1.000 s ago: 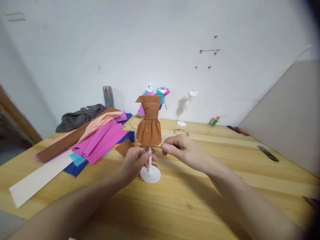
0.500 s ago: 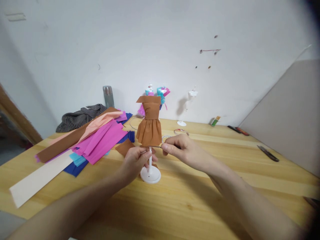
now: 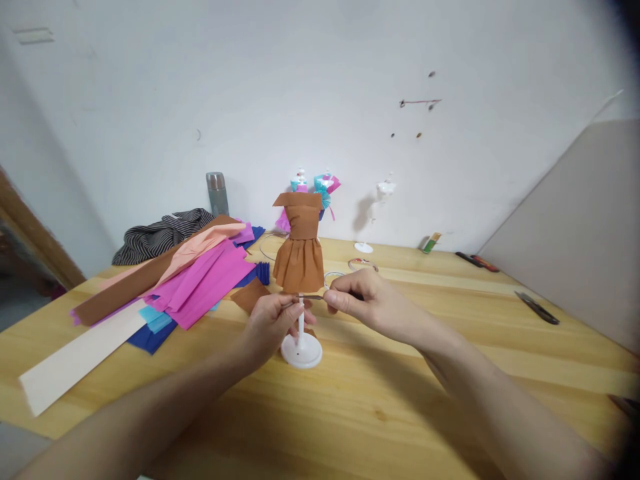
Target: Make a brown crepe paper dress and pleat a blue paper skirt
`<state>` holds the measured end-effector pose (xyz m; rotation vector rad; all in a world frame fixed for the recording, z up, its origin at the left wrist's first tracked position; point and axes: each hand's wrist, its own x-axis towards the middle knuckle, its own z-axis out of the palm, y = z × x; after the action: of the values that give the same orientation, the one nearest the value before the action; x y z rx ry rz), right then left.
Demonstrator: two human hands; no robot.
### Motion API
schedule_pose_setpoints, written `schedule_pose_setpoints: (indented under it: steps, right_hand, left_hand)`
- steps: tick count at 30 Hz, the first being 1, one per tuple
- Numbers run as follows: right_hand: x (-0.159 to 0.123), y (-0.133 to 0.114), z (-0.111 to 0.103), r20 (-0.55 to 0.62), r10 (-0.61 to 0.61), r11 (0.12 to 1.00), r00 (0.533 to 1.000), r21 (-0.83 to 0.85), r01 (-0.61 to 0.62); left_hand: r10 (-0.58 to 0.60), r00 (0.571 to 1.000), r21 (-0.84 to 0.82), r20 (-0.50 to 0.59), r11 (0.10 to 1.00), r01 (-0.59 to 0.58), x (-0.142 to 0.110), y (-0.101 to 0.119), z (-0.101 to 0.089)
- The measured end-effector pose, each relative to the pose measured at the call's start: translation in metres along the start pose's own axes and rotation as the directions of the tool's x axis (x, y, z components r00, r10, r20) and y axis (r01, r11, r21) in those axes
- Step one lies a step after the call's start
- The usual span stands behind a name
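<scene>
Left hand point(image 3: 267, 325) grips the white stand point(image 3: 301, 352) below the brown dress point(image 3: 301, 237). Right hand point(image 3: 369, 297) — beside its hem point(image 3: 304, 288) — pinches a thin rod point(image 3: 314, 297).

Pale wall point(image 3: 275, 87) (few dark spots point(image 3: 419, 135)), grey panel point(image 3: 585, 220) R, wood table point(image 3: 380, 407), brown frame point(image 3: 43, 233) L, prob. floor point(image 3: 20, 307) beyond.

Left hand point(image 3: 270, 325) partly behind the white stand point(image 3: 303, 353), dark right-edge object point(image 3: 625, 405) blurry, incomplete.

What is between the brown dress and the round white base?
Head view: the white pole, the left hand at it, and a thin tool in the right hand.
</scene>
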<state>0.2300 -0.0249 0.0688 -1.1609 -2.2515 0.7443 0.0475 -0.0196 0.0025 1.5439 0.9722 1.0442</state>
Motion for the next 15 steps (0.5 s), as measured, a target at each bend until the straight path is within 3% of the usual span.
schedule_pose_setpoints:
  steps: [15]
  right_hand:
    - [0.0009,-0.0024,0.0007,-0.014,0.009,1.000,1.000,-0.008,-0.009]
  left_hand:
    - [-0.016,1.000,-0.002,0.001,1.000,0.016,-0.0006,0.0018,0.0000]
